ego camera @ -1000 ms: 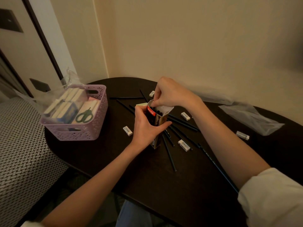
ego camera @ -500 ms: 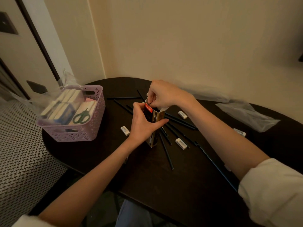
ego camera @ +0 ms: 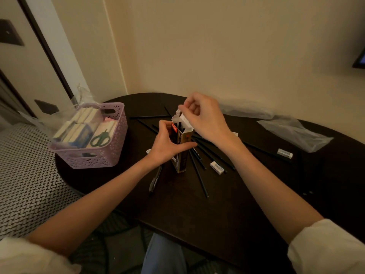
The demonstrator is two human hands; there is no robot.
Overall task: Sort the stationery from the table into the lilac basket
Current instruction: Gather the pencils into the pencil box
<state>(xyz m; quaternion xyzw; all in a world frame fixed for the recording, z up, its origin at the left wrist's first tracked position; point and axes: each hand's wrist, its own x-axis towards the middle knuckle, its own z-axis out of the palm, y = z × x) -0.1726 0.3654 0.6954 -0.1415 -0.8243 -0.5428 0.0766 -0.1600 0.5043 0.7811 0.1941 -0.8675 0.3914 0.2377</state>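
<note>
A pencil box (ego camera: 182, 149) stands upright on the dark counter (ego camera: 197, 214), right of the lilac basket (ego camera: 110, 153). The left hand (ego camera: 167, 144) wraps its fingers around the box's middle; the right hand (ego camera: 205, 117) pinches its open top flap. Loose pencils (ego camera: 199, 175) and 1 eraser (ego camera: 217, 167) lie just right of the box.

Cream walls (ego camera: 217, 46), dark rnd table (ego camera: 197, 210), woven-pattern floor (ego camera: 25, 184).
</note>
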